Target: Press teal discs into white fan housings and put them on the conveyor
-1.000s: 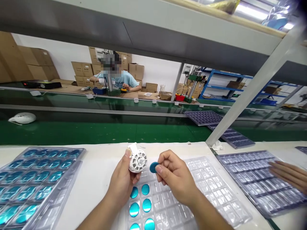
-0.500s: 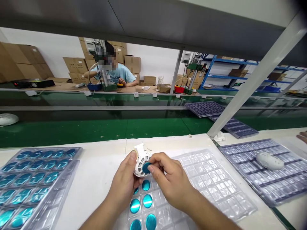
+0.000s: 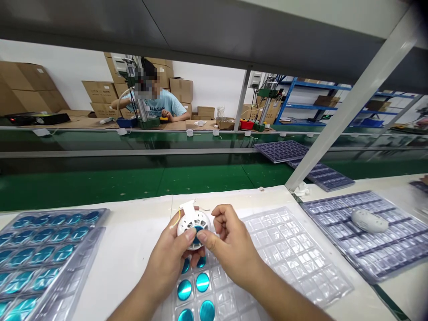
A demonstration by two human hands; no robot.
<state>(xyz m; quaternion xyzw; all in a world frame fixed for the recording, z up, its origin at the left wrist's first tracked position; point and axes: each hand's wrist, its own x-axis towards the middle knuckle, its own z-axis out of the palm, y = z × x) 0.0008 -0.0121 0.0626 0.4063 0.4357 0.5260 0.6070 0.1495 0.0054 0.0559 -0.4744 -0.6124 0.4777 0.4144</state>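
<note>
Left hand (image 3: 164,255) grips the white case (image 3: 191,219), seemingly steadying it as the right hand (image 3: 234,250) thumbs its blue disc (image 3: 197,239), fingers curled loosely (grasping nothing); clear tray (image 3: 282,247) handy beneath.

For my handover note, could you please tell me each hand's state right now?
Left hand: closed, holding the round white part.
Right hand: open, fingers loosely curled, thumb against the blue disc on that part.

White tabletop (image 3: 122,249) gives passage between the hands (image 3: 165,252) (image 3: 236,254) and left tray (image 3: 102,213); ahead right, 1 slanted post (image 3: 343,107) obstructs.
</note>
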